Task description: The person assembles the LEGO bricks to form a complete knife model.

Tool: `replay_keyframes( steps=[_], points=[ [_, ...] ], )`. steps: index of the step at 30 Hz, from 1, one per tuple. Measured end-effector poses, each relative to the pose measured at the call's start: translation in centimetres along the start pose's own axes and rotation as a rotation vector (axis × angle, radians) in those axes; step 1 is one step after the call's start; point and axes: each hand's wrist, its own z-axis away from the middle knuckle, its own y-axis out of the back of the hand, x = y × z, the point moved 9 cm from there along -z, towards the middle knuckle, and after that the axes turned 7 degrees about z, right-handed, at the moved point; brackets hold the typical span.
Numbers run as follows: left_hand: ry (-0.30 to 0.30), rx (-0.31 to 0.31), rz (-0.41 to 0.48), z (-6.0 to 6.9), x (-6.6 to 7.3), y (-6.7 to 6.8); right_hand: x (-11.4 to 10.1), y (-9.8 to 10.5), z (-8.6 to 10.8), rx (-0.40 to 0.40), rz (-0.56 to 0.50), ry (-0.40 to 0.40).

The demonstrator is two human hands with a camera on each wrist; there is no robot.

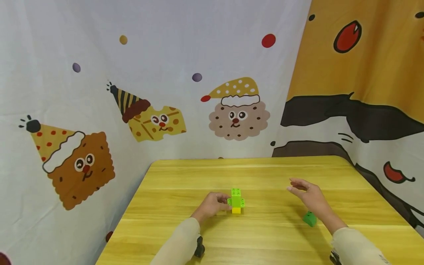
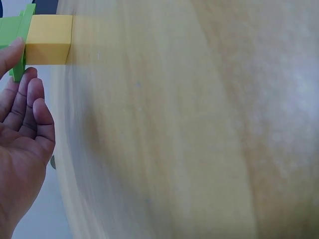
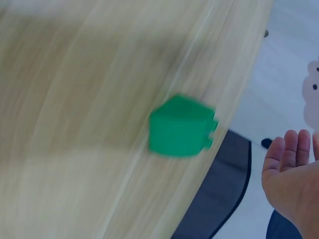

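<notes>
A small toy-brick stack (image 1: pixel 236 201) stands upright on the table, light green studded bricks above a yellow brick (image 2: pixel 49 39). My left hand (image 1: pixel 214 204) pinches the left side of its wide green plate (image 2: pixel 23 42) between thumb and fingers. Off to the right, my right hand (image 1: pixel 310 197) hovers over the table with extended fingers and holds nothing. A darker green brick with a curved side (image 3: pixel 180 127) lies just below that hand, apart from it. In the head view this green brick (image 1: pixel 310 219) shows partly beside the right wrist.
The wood-grain table (image 1: pixel 265 239) runs back to a white curtain (image 1: pixel 185 22) printed with cartoon snacks. An orange, black and white printed panel (image 1: pixel 331 73) hangs at the right. Dark wrist straps sit on the left sleeve (image 1: pixel 180 239) and the right sleeve (image 1: pixel 357 246).
</notes>
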Motion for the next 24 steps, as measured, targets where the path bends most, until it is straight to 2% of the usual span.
replay_keyframes(
  steps=[4,9,17,24],
  points=[
    [-0.001,-0.005,-0.009,0.0,0.1,-0.1,1.3,1.4,0.6,0.004,0.041,-0.014],
    [0.002,0.001,-0.028,0.1,0.3,0.0,3.2,2.3,1.5,0.004,0.087,-0.026],
    [-0.004,0.008,-0.024,0.3,0.6,-0.1,6.3,2.6,3.3,-0.036,0.144,-0.059],
    [-0.005,0.006,-0.022,0.4,0.7,-0.2,8.0,2.7,4.2,-0.056,0.198,-0.080]
  ],
)
